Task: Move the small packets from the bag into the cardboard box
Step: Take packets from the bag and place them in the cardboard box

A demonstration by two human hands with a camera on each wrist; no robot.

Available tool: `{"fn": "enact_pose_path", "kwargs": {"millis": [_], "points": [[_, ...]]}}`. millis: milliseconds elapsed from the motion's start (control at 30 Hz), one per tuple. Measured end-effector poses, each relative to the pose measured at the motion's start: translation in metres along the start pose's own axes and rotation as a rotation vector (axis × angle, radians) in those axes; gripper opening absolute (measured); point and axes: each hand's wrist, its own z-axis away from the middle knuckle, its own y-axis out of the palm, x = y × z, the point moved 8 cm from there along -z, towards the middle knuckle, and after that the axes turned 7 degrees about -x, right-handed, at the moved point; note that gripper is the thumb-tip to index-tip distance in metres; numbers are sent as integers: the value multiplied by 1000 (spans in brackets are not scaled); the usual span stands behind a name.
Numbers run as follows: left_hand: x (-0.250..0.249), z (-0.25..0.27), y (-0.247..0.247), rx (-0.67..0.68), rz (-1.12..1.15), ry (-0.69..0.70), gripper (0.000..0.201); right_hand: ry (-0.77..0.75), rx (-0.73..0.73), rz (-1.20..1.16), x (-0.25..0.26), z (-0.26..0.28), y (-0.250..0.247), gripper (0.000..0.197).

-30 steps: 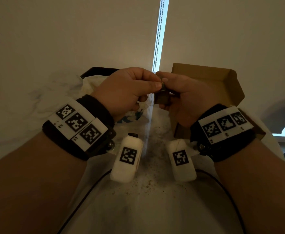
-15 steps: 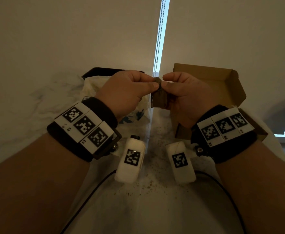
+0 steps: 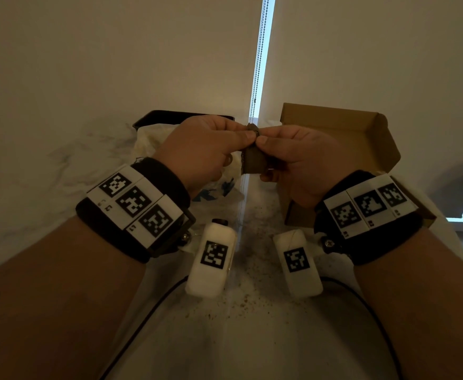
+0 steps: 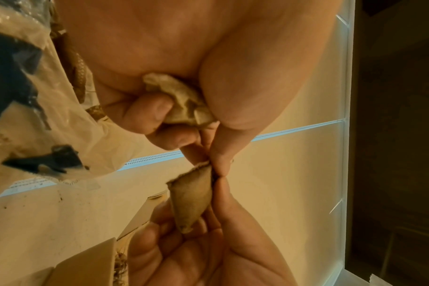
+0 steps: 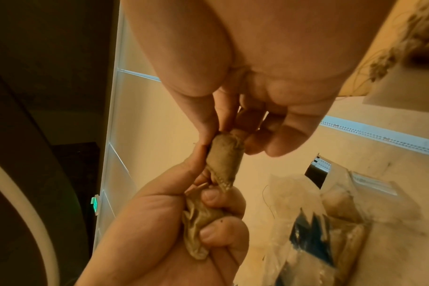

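Note:
Both hands are raised over the white table and meet on a small brown packet (image 3: 253, 160) (image 4: 194, 195) (image 5: 223, 156). My left hand (image 3: 248, 137) pinches its top edge with thumb and forefinger. The same hand's curled lower fingers hold a crumpled tan packet (image 4: 181, 102) (image 5: 198, 220). My right hand (image 3: 263, 138) pinches the brown packet from the other side. The open cardboard box (image 3: 362, 133) stands just behind the right hand. The clear plastic bag (image 3: 153, 141) (image 5: 331, 222) with blue print lies under and behind the left hand.
A black tray (image 3: 170, 116) sits behind the bag. Brown crumbs (image 3: 252, 297) are scattered on the table between my forearms. Black cables (image 3: 148, 319) run across the near table. A bright window gap with a bead chain (image 3: 260, 64) rises behind.
The hands have drawn slightly apart and risen a little, so the brown packet now hangs in plain view between them. Both pinches are kept.

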Motion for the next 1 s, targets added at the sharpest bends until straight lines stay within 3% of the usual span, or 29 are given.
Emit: {"fn": "enact_pose_path", "kwargs": {"millis": [233, 400, 733, 867, 1000], "points": [[-2, 1, 1, -7, -15, 25, 7, -13, -9, 96, 1, 1, -1, 15], [0, 1, 2, -7, 12, 11, 16, -59, -23, 164, 3, 0, -3, 17], [0, -1, -2, -64, -39, 28, 8, -80, -13, 202, 6, 2, -2, 2], [6, 0, 2, -21, 5, -19, 12, -88, 1, 188, 7, 0, -4, 30], [14, -1, 4, 18, 72, -98, 17, -131, 26, 241, 11, 2, -2, 22]]}}
